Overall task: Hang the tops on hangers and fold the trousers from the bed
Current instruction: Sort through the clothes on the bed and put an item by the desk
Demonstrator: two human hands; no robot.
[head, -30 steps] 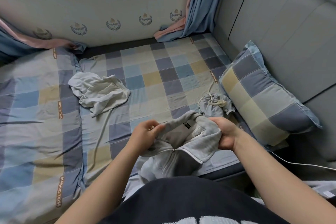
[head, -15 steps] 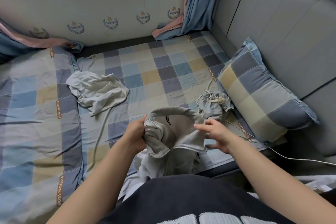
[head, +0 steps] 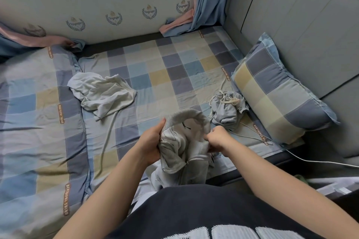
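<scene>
Currently, three garments are in view, listed left to right. One pale crumpled top [head: 103, 93] lies loose on the bed [head: 165, 68], left of centre and well apart from both hands. One grey zip hoodie [head: 184, 141] is held up at the near edge of the bed, in front of the person's dark shirt [head: 194, 209]; its collar band arches upward between the two hands. The left hand [head: 150, 144] is closed on the bunched left side of the hoodie. The right hand [head: 217, 138] is clenched on the right side of the collar. One grey drawstring garment [head: 227, 109] lies bunched on the bed just beside one checked pillow [head: 277, 91] at the right. One white cable [head: 303, 158] runs along the near right edge of the bed.
</scene>
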